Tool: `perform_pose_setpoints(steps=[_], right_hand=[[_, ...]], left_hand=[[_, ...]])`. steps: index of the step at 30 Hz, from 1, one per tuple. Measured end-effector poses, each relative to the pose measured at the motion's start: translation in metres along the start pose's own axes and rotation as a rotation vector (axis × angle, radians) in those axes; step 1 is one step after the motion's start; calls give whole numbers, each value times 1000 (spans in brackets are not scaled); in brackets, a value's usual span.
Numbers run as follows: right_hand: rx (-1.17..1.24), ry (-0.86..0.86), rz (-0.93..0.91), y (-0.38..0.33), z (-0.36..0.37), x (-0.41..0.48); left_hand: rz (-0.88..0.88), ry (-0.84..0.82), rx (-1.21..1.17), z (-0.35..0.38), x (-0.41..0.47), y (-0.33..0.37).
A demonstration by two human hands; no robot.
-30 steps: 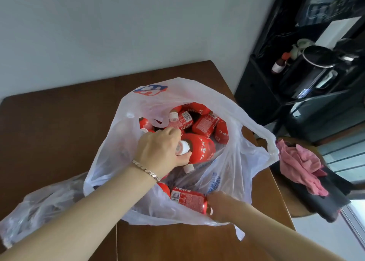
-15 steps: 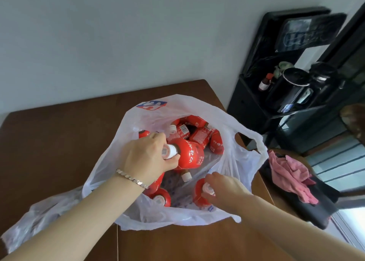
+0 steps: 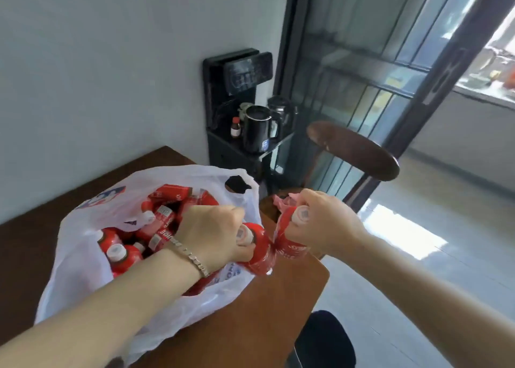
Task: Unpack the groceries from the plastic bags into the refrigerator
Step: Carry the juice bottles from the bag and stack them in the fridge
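Now, at frame centre, the left hand (image 3: 211, 234) is gripping the left bottle (image 3: 259, 256), the right hand (image 3: 320, 224) the right bottle (image 3: 288, 246), caps pointing up, bases leaning together. Lower left, the plastic bag (image 3: 80, 278) is crowding the tabletop (image 3: 250, 326); a chair (image 3: 354, 150) is standing behind.

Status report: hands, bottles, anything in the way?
Left hand grips red bottle; right hand grips second bottle. Both at right edge of plastic bag; more inside. Nothing blocks hands.

A home dining corner — brown wooden table (image 3: 250, 326) below and left of the right hand (image 3: 320, 222), dark round-backed wooden chair (image 3: 354, 150) just beyond it, and farther off a black kettle (image 3: 257, 129) on a black drinks stand (image 3: 223, 156) beside a dark-framed sliding glass door (image 3: 348, 61).
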State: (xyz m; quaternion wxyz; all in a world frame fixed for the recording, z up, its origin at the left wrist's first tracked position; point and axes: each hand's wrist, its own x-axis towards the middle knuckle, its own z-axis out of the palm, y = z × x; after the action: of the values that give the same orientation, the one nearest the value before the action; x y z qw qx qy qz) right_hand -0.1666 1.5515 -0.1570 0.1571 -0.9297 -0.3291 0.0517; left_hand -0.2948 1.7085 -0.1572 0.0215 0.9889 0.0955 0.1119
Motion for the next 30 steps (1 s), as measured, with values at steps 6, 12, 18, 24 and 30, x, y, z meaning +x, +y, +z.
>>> perform_pose_setpoints(steps=[6,12,18,24,30], right_hand=[[-50,40,152,82,-62,-79],[-171,263,415,191,-118,-191],[-168,350,655,307,-166,-331],[-256,431,915,434,-220,-487],[-194,560,1173,531,-268,-622]], left_hand=[[374,49,-7,-7,41,117],[688,80,7,-7,74,280],[946,91,9,0,62,479],[1157,40,-131,7,23,709],[1312,65,-271,-9,-10,905]])
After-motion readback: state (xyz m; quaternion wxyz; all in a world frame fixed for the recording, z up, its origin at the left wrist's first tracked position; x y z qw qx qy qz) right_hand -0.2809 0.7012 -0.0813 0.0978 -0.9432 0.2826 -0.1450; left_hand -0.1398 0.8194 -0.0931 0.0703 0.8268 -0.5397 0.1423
